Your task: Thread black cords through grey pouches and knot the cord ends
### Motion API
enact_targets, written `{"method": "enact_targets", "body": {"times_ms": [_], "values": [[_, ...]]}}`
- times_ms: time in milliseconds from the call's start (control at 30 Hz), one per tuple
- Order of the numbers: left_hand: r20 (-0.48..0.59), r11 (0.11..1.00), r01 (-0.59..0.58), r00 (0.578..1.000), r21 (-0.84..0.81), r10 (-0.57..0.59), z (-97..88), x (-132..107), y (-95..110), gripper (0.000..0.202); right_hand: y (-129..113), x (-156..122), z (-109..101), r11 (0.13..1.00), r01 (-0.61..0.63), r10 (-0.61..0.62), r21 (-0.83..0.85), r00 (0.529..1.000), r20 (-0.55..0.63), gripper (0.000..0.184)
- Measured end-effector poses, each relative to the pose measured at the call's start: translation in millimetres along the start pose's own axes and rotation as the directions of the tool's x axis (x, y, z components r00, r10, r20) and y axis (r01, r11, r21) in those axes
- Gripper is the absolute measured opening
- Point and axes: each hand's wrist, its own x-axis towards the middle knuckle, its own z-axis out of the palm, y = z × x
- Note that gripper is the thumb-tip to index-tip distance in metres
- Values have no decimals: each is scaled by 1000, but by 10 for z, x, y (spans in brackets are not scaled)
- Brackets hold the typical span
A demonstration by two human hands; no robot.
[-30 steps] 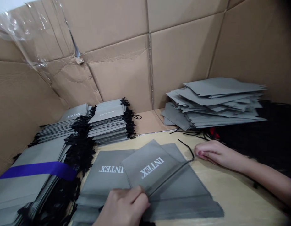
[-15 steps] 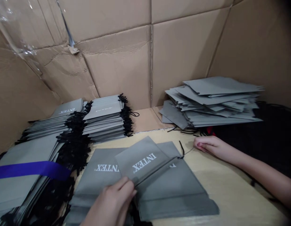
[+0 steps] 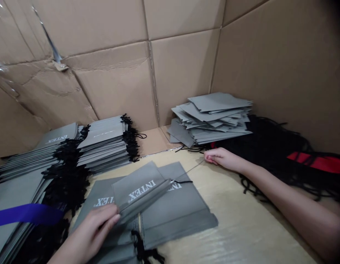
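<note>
- Right hand (image 3: 223, 160) has drawn farther from the grey INTEX bag (image 3: 139, 192), fingertips (image 3: 210, 157) pinching its taut drawstring (image 3: 189, 169).
- Left hand (image 3: 89, 231) grips the bag's hemmed edge (image 3: 144, 200) near the fold.
- Pale wooden table (image 3: 241, 227) extends beyond the bag's right edge.

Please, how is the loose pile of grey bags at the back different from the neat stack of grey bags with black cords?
The loose pile of grey bags lies fanned out at skewed angles, while the neat stack of grey bags is squared, with edges aligned. The pile shows no cords; the stack has black cords bunched along one side. The stack's top bag shows small white print; the pile's top bag shows none. Both hold flat grey bags and sit near the cardboard wall.
</note>
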Motion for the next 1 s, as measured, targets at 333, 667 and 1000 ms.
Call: {"method": "enact_targets", "body": {"times_ms": [333,667,1000], "values": [[-24,994,90,996,-67,-92,138,-101,-266,40,102,-69,-158,998,-48,46,-46,998,-39,29],[-65,976,209,975,-64,-213,195,-164,-383,44,175,-237,-419,996,-82,74,-47,987,-145,31],[-27,946,297,953,-127,-303,150,-163,-331,38,192,-442,-719,989,-117,75,-90,923,-379,31]]}}
